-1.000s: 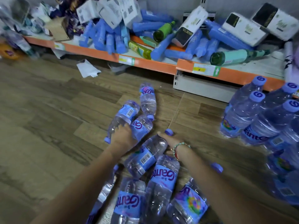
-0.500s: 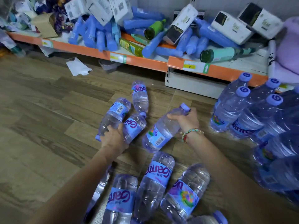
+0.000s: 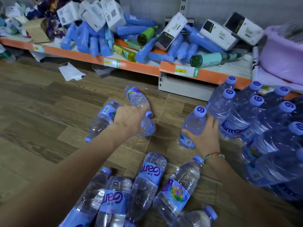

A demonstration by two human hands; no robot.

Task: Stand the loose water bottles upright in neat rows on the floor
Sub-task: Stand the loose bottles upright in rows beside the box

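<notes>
orange shelf [image 3: 131, 65], white boxes [image 3: 218, 35], crumpled paper [image 3: 70, 73]

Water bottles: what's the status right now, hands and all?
Right hand grips an upright bottle beside the standing rows. Left hand grips a lying bottle. Loose bottles lie on the floor, nearer the camera.

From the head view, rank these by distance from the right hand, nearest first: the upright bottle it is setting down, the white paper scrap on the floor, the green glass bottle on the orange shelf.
1. Upright bottle: gripped in the right hand, beside the standing rows.
2. Green glass bottle: lying on the shelf, beyond the hand.
3. White paper scrap: on the floor far to the left, under the shelf edge.
</notes>
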